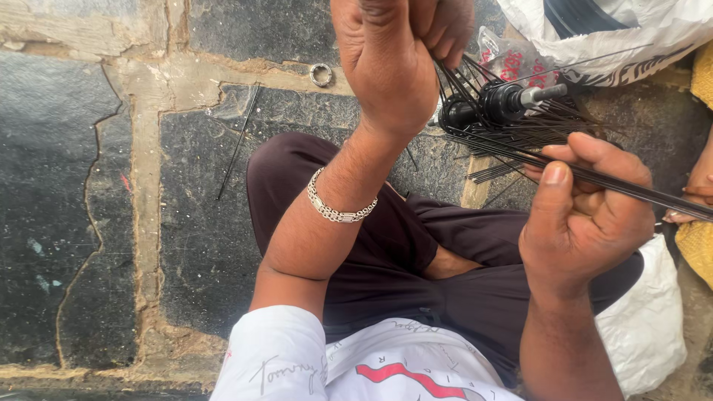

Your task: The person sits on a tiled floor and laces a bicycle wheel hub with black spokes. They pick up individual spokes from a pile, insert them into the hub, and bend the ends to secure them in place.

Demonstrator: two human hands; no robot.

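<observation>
Two hands up close here, both busy with a black wheel hub bristling with thin black spokes. Left hand is raised near the top of the view, fingers curled shut around the upper ends of a bunch of spokes, back of the hand facing the camera. There's a silver chain bracelet on that wrist. Right hand sits lower and to the right, closed around a bundle of spokes that runs off toward the right edge, thumb pressed flat on top of them.

Hub hangs between the two hands, just above the person's crossed legs in dark maroon trousers, with its silver axle end poking out to the right.

Ground is cracked dark stone slabs with pale mortar lines. One loose spoke lies on the stone to the left of the knee, and a small metal ring sits further up. White plastic bag at top right, another white bag by the right elbow.
</observation>
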